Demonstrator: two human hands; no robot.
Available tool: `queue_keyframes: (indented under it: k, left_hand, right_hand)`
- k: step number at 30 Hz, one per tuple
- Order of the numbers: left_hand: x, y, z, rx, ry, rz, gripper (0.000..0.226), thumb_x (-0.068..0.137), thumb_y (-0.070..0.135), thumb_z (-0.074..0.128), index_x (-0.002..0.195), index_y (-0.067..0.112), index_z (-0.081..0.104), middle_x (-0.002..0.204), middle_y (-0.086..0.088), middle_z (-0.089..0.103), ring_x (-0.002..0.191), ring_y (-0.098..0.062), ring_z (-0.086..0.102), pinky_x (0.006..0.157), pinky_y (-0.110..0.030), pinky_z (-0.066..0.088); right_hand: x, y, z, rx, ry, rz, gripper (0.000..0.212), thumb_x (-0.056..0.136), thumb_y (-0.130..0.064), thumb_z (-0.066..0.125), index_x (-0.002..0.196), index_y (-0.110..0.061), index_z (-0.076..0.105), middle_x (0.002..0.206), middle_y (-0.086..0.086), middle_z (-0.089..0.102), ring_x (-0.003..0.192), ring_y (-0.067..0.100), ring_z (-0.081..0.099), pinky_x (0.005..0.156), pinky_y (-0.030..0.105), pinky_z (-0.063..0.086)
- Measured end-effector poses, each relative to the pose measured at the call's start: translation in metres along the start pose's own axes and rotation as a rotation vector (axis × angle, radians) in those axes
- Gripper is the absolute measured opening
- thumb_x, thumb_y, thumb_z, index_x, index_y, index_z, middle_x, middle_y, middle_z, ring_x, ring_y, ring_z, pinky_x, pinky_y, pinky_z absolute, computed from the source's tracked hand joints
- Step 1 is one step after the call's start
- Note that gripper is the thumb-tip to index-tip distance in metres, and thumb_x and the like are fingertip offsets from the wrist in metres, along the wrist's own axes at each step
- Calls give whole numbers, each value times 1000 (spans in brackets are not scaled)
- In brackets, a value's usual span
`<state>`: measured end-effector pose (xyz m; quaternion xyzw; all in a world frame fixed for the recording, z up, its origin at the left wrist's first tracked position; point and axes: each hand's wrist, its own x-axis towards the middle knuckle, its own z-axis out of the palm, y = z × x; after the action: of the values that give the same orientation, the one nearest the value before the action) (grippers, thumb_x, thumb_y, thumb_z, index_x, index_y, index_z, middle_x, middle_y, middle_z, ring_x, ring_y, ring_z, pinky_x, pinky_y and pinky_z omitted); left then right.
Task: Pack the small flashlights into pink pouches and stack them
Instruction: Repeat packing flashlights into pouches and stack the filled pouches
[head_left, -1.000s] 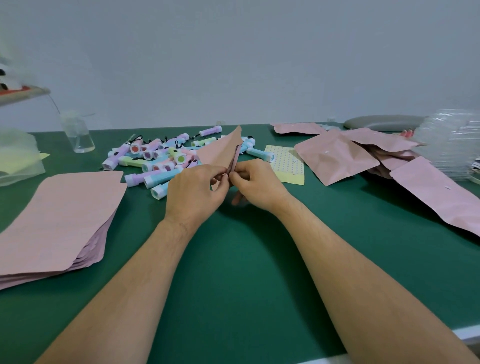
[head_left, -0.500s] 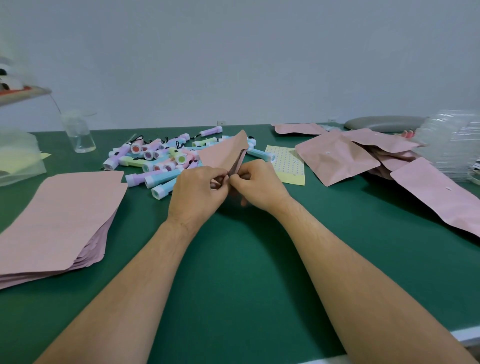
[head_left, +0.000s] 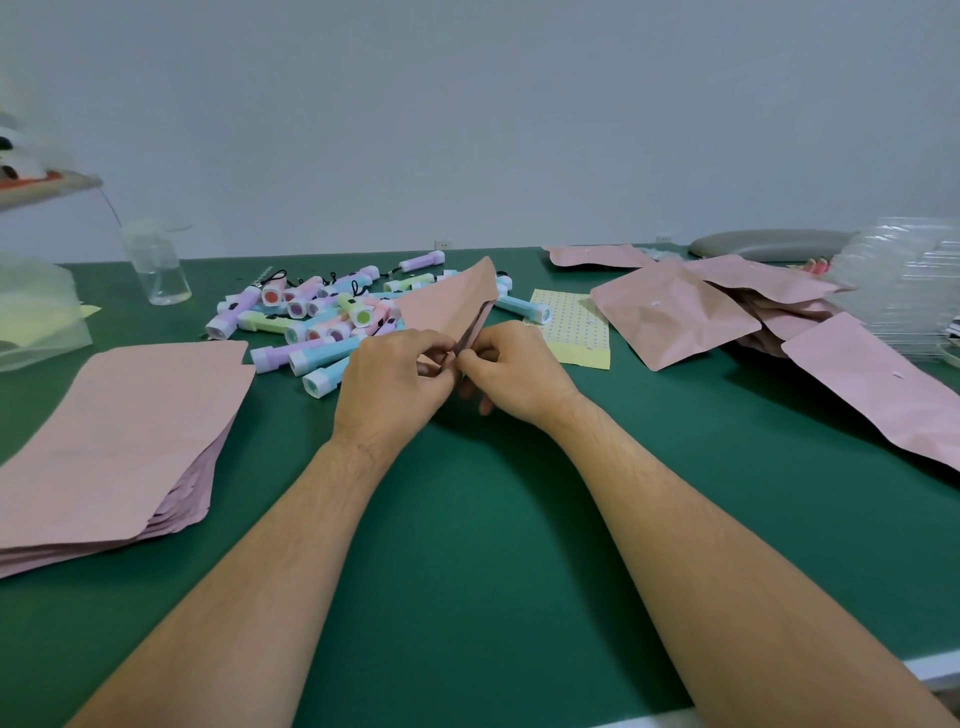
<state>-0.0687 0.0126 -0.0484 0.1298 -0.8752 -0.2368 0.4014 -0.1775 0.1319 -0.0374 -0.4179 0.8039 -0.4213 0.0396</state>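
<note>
pinching pink pouch (head_left: 447, 304) edge, left grip (head_left: 387, 382) and right grip (head_left: 511, 371) touching, pouch tilted up beyond them, flashlights (head_left: 311, 317) behind

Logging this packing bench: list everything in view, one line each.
held pouch: one, pink, centre, between both hands
flat pouch stack: one, pink, near left
flashlights: uncounted heap, pastel mix, behind the hands
loose pouches: several, pink, right side
sticker sheet: one, yellow, right of the hands
clear bottle: one, transparent, back left
clear trays: one stack, transparent, far right
grey pad: one, grey, back right
table: one, green, under everything
left hand: one, pinching the held pouch's edge
right hand: one, pinching the same edge
</note>
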Motion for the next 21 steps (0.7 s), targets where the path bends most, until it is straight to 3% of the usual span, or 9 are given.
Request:
queue_keyframes:
  k: [11,17,21]
  left_hand:
    - [1,0,-1,79,-10,89,23,94,24,72,114,26,82,100,5,78,87,-16,72,80,-42,59]
    - [1,1,1,43,19,137,21,95,16,72,113,18,82,93,-2,77,80,-19,69,79,-42,61]
    - [1,2,1,84,62,159,17,94,15,71,106,15,83,88,-3,76,76,-20,67,75,-42,58]
  right_hand:
    - [1,1,3,114,20,33,30,95,-30,52,77,-15,70,69,-3,75,47,22,69,53,30,50]
    - [2,-3,4,94,79,74,37,97,-32,49,79,-5,68,74,10,74,48,22,70,62,53,61]
    - [4,-8,3,98,75,131,36,96,-33,51,77,-8,69,67,2,74,49,22,70,56,40,58]
